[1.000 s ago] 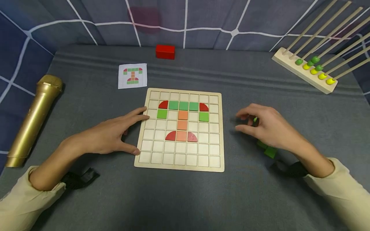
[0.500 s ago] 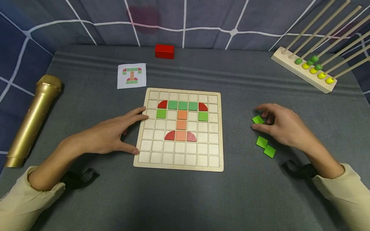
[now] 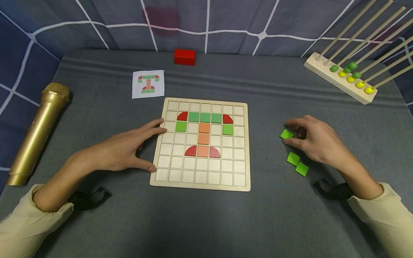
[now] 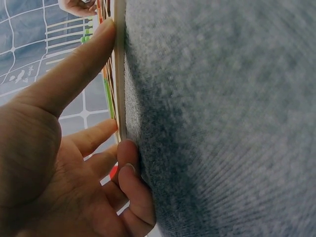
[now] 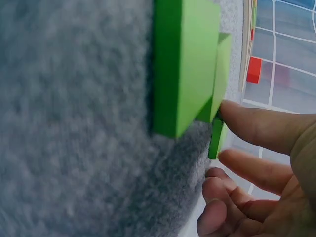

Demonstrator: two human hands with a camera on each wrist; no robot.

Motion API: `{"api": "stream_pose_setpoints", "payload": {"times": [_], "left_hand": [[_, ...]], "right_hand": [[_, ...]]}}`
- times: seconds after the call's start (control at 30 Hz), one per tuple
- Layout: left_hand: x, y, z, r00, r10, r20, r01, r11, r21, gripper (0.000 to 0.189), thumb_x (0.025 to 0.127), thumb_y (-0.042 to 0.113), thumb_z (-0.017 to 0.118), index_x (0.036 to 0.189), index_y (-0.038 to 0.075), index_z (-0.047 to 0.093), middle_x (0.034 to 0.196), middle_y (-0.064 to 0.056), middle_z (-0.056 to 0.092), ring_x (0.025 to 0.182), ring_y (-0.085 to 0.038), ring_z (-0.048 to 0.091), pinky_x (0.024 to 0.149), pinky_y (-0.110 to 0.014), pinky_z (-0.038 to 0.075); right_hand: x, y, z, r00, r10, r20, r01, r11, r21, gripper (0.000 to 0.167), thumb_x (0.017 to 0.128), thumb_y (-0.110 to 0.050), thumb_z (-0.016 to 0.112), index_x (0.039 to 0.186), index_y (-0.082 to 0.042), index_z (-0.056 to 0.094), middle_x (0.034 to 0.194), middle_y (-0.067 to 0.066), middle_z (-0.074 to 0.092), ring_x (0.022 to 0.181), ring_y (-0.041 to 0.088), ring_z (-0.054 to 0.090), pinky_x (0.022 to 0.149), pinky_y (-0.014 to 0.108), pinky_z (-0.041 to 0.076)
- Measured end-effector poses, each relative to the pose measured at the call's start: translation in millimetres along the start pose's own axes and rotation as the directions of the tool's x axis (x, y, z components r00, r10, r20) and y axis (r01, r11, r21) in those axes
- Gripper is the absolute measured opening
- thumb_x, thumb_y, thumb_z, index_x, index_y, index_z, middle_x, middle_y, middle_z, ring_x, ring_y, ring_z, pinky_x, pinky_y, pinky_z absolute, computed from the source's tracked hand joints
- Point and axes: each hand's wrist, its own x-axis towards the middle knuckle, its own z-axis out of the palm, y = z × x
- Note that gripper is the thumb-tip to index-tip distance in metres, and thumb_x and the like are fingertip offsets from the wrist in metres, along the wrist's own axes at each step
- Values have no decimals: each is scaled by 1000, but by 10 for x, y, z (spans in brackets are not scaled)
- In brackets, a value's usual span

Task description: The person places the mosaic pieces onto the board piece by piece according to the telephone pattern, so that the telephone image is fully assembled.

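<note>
A wooden grid board point(image 3: 206, 188) lies mid-table, holding green and orange square tiles and red quarter-round pieces. My left hand point(image 3: 120, 148) rests at its left side, thumb and fingers spread along the edge; in the left wrist view, the thumb tip and fingertips touch that edge point(image 4: 119, 74). Right of the board, my right hand point(image 3: 317, 139) straddles a green square tile point(image 3: 286, 134), thumb tip at its near edge and index finger beyond its far edge. Two more green tiles point(image 3: 301, 168) lie just nearer me. The right wrist view shows a green tile point(image 5: 217, 138) between thumb and index.
A pattern card point(image 3: 148, 84) lies behind the board, with a red block point(image 3: 185, 57) farther back. A gold microphone point(image 3: 37, 136) is at the left. Back right stands a wooden bead rack point(image 3: 340, 80) with tall rods and green and yellow beads.
My right hand has moved right, from near the board to the green tiles, uncovering them. Since half a second ago the far tile has shifted slightly. The left hand has stayed put.
</note>
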Motion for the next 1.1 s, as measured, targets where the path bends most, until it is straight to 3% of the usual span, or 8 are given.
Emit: {"api": "stream_pose_setpoints", "payload": {"times": [0.23, 0.47, 0.73, 1.1], "left_hand": [[3, -2, -3, 1000, 1, -1, -1, 1000, -7, 98, 76, 53, 81, 154, 18, 33, 164, 2, 11, 80, -14, 47, 69, -34, 38], [7, -8, 2, 1000, -12, 4, 12, 1000, -5, 98, 75, 52, 82, 154, 20, 33, 163, 6, 10, 78, -14, 48, 69, -34, 38], [8, -8, 2, 1000, -12, 3, 12, 1000, -2, 98, 76, 52, 82, 154, 19, 33, 163, 6, 10, 80, -15, 48, 69, -34, 39], [15, -10, 4, 1000, -24, 14, 24, 1000, -2, 98, 76, 51, 82, 154, 19, 32, 163, 7, 8, 80, -15, 48, 70, -34, 38]], "right_hand": [[-19, 25, 2, 999, -49, -19, 49, 998, -25, 27, 84, -11, 80, 107, 1, 72, 93, 9, 59, 78, 20, 51, 61, 34, 37], [-11, 2, 4, 970, -241, -25, 237, 966, -105, 25, 81, -9, 80, 104, -2, 73, 94, 5, 65, 73, 16, 52, 63, 38, 40], [13, -143, -1, 932, -359, -53, 359, 933, -16, 28, 81, -5, 79, 109, -7, 74, 96, -3, 62, 68, 8, 48, 58, 24, 36], [98, -582, 17, 914, -405, -27, 405, 905, 132, 28, 83, -3, 77, 110, -8, 73, 93, -8, 56, 73, 8, 47, 57, 24, 38]]}}
